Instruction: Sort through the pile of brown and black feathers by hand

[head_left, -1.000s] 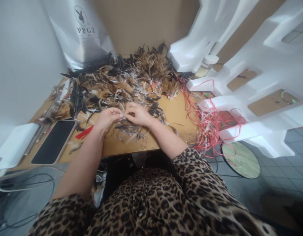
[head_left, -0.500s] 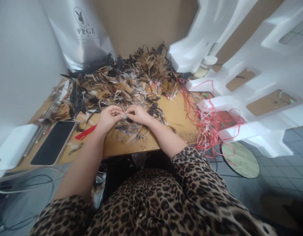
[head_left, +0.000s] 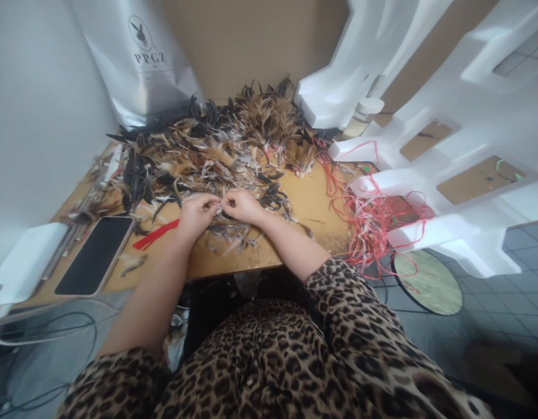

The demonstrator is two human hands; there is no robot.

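Observation:
My left hand (head_left: 198, 214) and my right hand (head_left: 242, 205) meet fingertip to fingertip above the near side of a loose feather pile (head_left: 194, 154). Each has thumb and forefinger closed in a pinch. Between them shows a pale, wispy bit of feather, small and mostly hidden by the fingers. The pile mixes brown, black and whitish feathers, some bunched upright at the back. Below my hands lie scattered feather scraps (head_left: 234, 235) on the wooden table (head_left: 312, 198). Flat red strips (head_left: 155, 234) lie beside my left wrist.
A dark-screened phone (head_left: 94, 256) and a white box-shaped device (head_left: 27, 262) with a cable are at the left. Tangled pink-red strings (head_left: 369, 227) hang over the right edge by white foam packing (head_left: 426, 180). Behind stand a silver bag (head_left: 150, 87) and a lidded jar (head_left: 362, 116).
My left hand has turned slightly, its fingers curling in closer to the thumb. My right hand keeps its pinch, nearly in the same place. The view has shifted a little.

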